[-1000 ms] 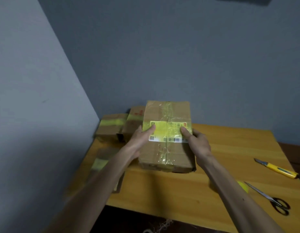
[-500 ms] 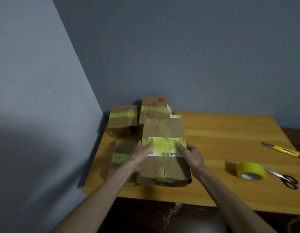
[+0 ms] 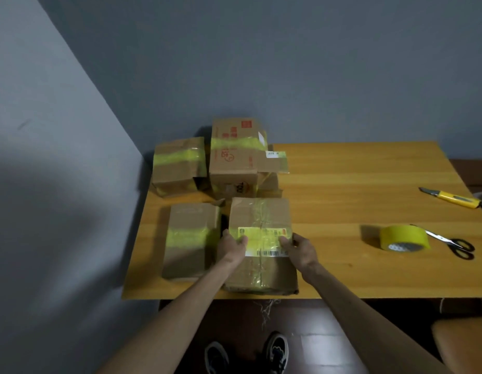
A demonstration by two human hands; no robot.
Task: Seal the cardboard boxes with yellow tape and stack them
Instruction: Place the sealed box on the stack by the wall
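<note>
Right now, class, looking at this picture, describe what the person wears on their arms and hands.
Nothing shows. The left hand and right hand are bare, with no gloves, watch or bracelet visible. The left forearm and right forearm are bare too; no sleeves reach into view.

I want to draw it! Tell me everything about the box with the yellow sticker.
The labelled box is brown, creased cardboard, closed and lying flat near the front edge of the wooden table. Yellowish tape runs along its top, crossed by a yellow label with a barcode. The left hand and right hand grip its sides, thumbs on the label.
</note>
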